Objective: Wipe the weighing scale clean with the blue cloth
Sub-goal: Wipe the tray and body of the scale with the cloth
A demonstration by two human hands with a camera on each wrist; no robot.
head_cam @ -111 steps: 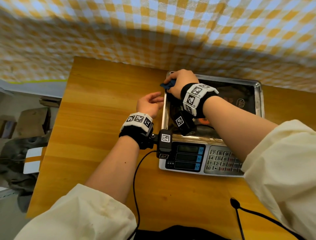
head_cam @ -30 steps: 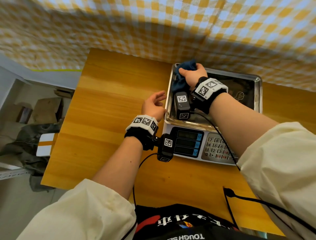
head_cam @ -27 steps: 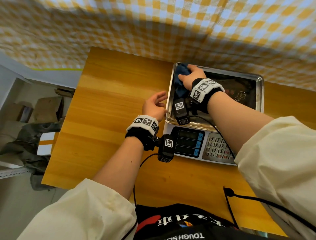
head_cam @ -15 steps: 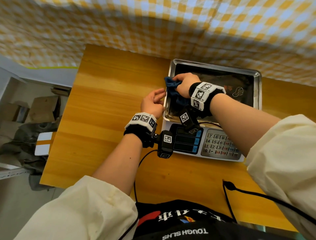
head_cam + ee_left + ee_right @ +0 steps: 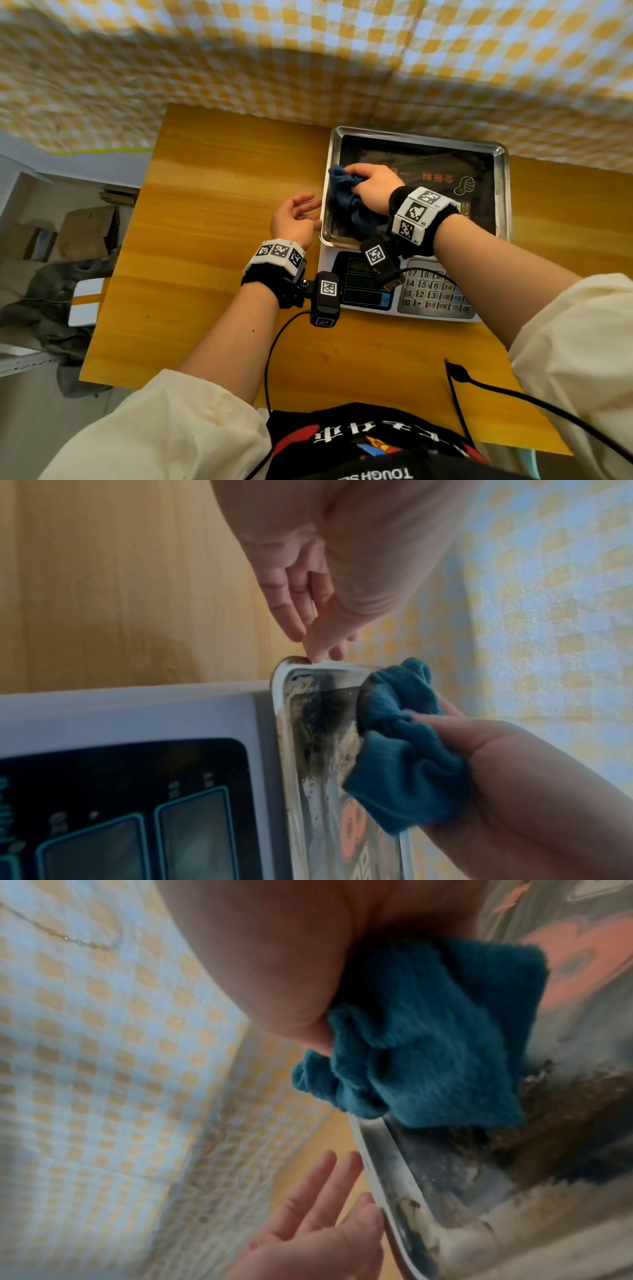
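Blue cloth (image 5: 346,197), bunched into a wad, sits under the right hand (image 5: 375,192) at the left side of the scale (image 5: 416,219) pan. The right grip is closed around the cloth, fingers curled over it and pressing it against the pan's left wall. The left hand (image 5: 294,219) lies beside the pan with fingers relaxed and extended; its fingertips (image 5: 322,645) touch the left rim and hold nothing.

The scale stands on the table (image 5: 219,212), keypad toward the person. Dark, crusted residue (image 5: 322,723) shows along the pan's near-left corner, so wiping appears unfinished.

Handling: the cloth is soft and light and deforms to the corner; hold it as a compact wad so that pressure reaches the residue. The metal pan is stiff, probably smooth and loose on its base; brace it at the rim.
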